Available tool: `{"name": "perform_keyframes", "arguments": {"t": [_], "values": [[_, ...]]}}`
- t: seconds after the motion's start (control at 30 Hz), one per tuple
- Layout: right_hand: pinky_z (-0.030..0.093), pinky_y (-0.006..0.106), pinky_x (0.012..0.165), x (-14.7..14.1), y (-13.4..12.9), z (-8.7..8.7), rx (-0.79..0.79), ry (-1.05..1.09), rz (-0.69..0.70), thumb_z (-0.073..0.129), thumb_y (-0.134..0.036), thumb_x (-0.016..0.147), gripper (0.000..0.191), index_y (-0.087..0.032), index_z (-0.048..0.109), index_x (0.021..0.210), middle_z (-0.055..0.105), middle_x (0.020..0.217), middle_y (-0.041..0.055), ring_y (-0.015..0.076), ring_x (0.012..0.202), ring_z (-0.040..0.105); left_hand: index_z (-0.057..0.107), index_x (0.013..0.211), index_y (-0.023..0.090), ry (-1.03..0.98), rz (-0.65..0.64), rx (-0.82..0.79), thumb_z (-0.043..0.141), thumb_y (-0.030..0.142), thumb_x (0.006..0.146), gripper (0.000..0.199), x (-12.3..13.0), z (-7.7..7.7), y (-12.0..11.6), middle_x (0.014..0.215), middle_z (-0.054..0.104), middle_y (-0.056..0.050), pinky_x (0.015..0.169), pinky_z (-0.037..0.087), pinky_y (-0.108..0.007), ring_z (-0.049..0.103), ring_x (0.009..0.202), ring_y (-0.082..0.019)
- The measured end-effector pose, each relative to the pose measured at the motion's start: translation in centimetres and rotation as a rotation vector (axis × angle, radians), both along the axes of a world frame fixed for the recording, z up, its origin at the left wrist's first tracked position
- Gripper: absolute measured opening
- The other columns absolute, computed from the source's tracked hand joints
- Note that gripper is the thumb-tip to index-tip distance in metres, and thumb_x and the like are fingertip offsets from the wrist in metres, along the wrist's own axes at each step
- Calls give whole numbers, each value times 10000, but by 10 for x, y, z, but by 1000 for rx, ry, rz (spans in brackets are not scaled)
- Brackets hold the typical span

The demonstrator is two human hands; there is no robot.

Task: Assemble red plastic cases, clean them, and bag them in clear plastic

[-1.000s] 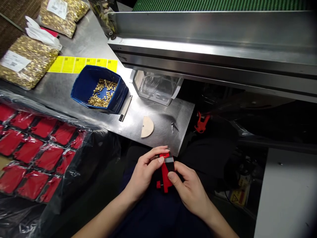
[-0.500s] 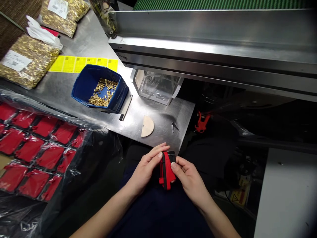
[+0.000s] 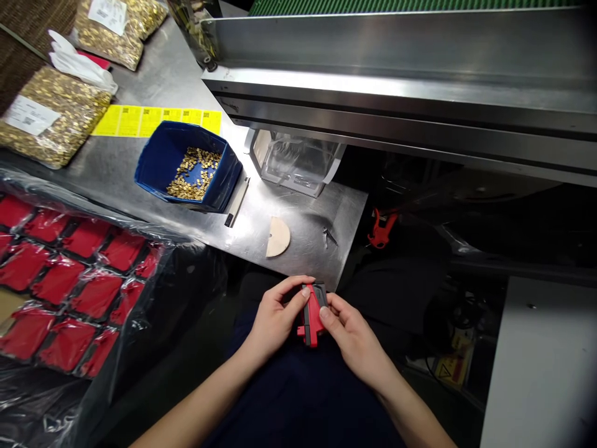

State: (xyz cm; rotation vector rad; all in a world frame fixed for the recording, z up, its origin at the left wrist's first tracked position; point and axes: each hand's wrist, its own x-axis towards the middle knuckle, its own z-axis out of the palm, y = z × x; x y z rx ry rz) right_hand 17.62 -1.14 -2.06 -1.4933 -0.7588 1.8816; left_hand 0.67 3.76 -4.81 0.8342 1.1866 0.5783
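Just off the near right corner of the worktop, we held a red-and-black part

The part was clear of the metal, on our side of that corner and above our dark clothing. It lay directly between the hands, touched by both, so neither was nearer. Its long axis ran almost straight away from us, the far end toward the corner, with a small red tab standing out at the near end on the left.

Both hands were closed on it, spread no wider than the part itself. Our left hand had its thumb on the far end's upper face and its fingers reaching over the far edge. Our right hand pinched the right side, thumb on the face; we could not tell how its fingers sat underneath.

On the worktop, a pale half-disc lay near the front edge, a small metal tool near the right edge. Farther left, by the front edge, stood a blue bin of brass-coloured pieces.
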Motion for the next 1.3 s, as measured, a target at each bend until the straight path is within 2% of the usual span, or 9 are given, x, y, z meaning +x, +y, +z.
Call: {"name": "perform_keyframes", "arguments": {"t": [0.1,0.2,0.27,0.37,0.5,0.77,0.93,1.03,1.3], "values": [[504,317,885,4,-5,3,70,-111,174,600,-502,994,312,-248,650,1167,682,1036,31,201,939,647,736,1146,217,-42,91,-132,717,410,921,297,-1,-6,0,1083,752,-52,880,565,-319,691,952,-209],[466,280,847,6,-6,9,165,-225,353,695,-386,951,164,-265,682,1061,665,1024,1,184,933,625,707,1191,231,-76,152,-250,702,451,925,345,-1,-6,0,1095,733,-47,771,576,-301,665,864,-184],[441,266,816,4,-5,11,226,-287,389,652,-320,982,67,-260,679,992,660,1002,-11,165,907,613,701,1224,248,-55,133,-249,673,461,945,352,-1,-4,0,1138,729,-47,800,568,-301,662,905,-188],[411,260,775,2,-2,12,310,-338,353,559,-305,1035,188,-230,640,882,641,908,-19,144,839,583,709,1265,272,-9,9,-159,605,460,989,350,-3,1,2,1248,714,-57,998,517,-358,654,1100,-229],[388,247,703,2,-1,10,322,-299,237,543,-336,1040,290,-209,550,780,575,792,-33,121,738,526,755,1228,289,-25,-152,59,500,445,1041,353,-10,7,6,1528,548,-46,1236,306,-430,472,1423,-284],[393,244,645,-1,2,5,170,-181,84,554,-440,1022,359,-191,561,764,559,726,-29,121,675,492,709,1309,296,-146,-281,121,610,389,1003,334,-12,12,8,1500,589,-57,1250,310,-474,436,1463,-305],[391,235,590,-1,13,1,29,-9,-87,583,-491,995,370,-175,606,804,551,691,-26,114,618,470,397,1569,354,-268,-315,75,789,412,879,795,-16,11,1,1646,394,-61,1249,330,-464,389,1497,-317],[393,232,588,-2,19,1,-4,28,-151,604,-494,982,379,-175,606,777,539,665,-28,113,611,461,343,1581,393,-278,-324,67,892,339,780,972,-18,9,-2,1678,330,-46,1258,322,-450,344,1523,-316],[409,237,630,-5,23,4,-15,59,-124,606,-516,983,384,-180,599,798,557,688,-27,114,638,488,409,1530,370,-332,-257,49,856,286,818,846,-17,8,-4,1644,365,-73,1191,414,-437,408,1478,-320]]}}
